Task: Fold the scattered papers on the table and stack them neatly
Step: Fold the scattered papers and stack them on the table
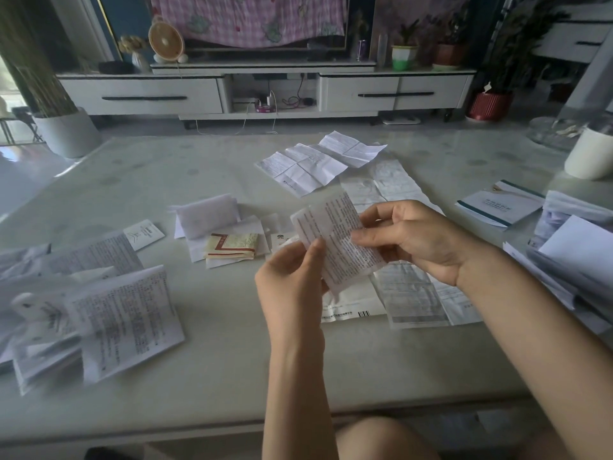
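Head view. Folding step in hand: holds a printed leaflet (338,240) just above the middle of the tabletop (215,360), pinched at its near left edge by the left hand (292,280) and at its right side by the right hand (411,240). Next, probably: press the crease flat, then lay it on the folded pile (225,234) just to the left. Leaves open sheets (308,164) toward the far edge.

Two hands: left hand (292,277), right hand (414,237). One printed white paper leaflet (335,234). Two creased unfolded white sheets (302,166) (353,147), upper centre. One teal-edged white booklet (501,205), right. One white cylindrical cup (588,154).
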The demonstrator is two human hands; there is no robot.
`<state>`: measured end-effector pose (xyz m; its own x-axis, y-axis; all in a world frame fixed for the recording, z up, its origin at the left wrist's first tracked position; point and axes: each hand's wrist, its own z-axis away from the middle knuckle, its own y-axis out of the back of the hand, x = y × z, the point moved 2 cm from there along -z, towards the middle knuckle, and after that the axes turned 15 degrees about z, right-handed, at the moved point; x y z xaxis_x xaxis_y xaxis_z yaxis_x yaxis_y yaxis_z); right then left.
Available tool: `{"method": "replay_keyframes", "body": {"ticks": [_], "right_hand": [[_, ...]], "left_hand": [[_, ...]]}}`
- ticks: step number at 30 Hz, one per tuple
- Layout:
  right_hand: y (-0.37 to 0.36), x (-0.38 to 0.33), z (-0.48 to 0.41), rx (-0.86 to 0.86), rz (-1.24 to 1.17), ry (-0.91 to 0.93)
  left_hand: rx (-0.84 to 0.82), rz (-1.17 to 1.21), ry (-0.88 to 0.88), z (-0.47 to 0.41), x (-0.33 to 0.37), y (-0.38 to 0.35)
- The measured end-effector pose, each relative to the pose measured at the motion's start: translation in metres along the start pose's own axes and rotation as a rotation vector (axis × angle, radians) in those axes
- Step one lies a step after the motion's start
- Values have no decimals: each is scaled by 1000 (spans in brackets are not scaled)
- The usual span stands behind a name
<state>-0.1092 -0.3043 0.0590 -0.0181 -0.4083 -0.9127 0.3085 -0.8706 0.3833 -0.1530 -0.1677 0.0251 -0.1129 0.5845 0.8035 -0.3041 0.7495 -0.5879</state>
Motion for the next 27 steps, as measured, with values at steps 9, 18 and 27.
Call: {"method": "replay_keyframes", "body": {"ticks": [9,18,27], "right_hand": [[-4,1,-1,-74,-31,19],[-6,4,-6,59,1,83],[-14,-6,-3,139,120,198]], "left_hand": [[33,-60,-53,0,2,2],[52,130,163,0,5,-1],[-76,-60,65,5,-2,-5]]}}
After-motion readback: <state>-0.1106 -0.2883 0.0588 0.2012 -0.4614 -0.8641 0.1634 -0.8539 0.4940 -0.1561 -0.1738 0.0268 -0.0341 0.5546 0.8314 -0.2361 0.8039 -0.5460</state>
